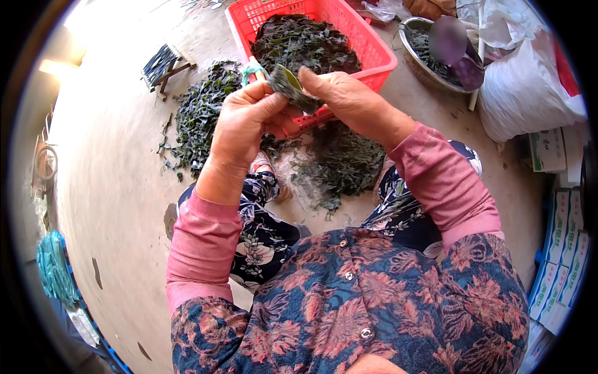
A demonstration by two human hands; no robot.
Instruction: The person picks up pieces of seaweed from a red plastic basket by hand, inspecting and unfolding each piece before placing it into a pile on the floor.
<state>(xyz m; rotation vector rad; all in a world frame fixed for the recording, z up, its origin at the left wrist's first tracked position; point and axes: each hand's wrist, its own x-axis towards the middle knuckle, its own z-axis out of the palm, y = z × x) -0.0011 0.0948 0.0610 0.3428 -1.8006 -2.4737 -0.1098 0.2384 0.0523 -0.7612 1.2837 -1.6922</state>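
My left hand (pixel 240 121) pinches a dark green strip of seaweed (pixel 293 93) between thumb and fingers, in front of my chest. On its other side, my right hand (pixel 358 103) grips the same strip, thumb uppermost and fingertips hidden behind it. A lighter green inner face shows along the fold. A small orange piece with a teal tie (pixel 252 70) shows beside my left fingers; whether I hold it, I cannot tell. Just beyond my hands, a red plastic basket (pixel 374 53) holds a heap of seaweed (pixel 305 40).
Loose seaweed piles (pixel 202 115) lie left of the basket, and another pile (pixel 342 165) between my feet. A small folding stool (pixel 167 71) stands farther left. At right are a metal basin (pixel 423 68) with seaweed, a white sack (pixel 523 90) and stacked boxes (pixel 557 262).
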